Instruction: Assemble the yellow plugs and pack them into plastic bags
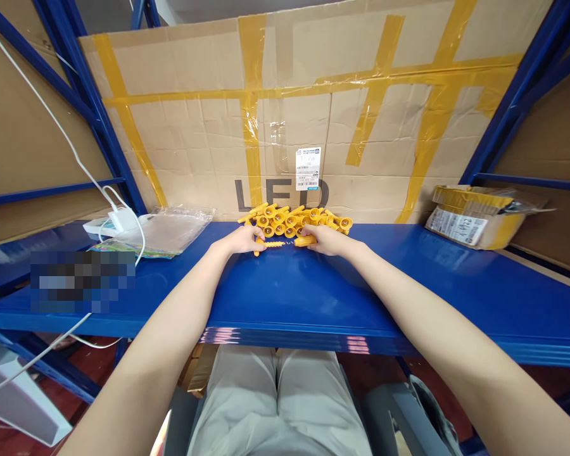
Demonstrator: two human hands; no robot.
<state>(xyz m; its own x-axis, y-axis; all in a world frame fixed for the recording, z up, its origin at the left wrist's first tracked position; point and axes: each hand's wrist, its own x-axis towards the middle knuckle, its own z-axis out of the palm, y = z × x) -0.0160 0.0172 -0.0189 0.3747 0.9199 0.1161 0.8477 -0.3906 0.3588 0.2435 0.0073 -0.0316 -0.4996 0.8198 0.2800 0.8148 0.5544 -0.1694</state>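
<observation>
Over the blue shelf, my left hand (247,240) is closed on the crossbar handle of a yellow corkscrew (273,244). Its ribbed shaft points right and ends in a thin metal spiral. My right hand (320,240) grips a yellow plastic sleeve (304,241), whose end faces the spiral tip. The sleeve and the tip look slightly apart. Right behind both hands lies a stacked pile of yellow corkscrews (289,220), many with round, bell-shaped ends facing me. My fingers hide part of the handle and of the sleeve.
A large taped cardboard panel (194,145) stands behind the blue shelf (289,291). On the left are a clear plastic bag (180,228), a white charger (122,219) with cables, and a blurred dark item (83,282). A small taped carton (475,218) sits at right.
</observation>
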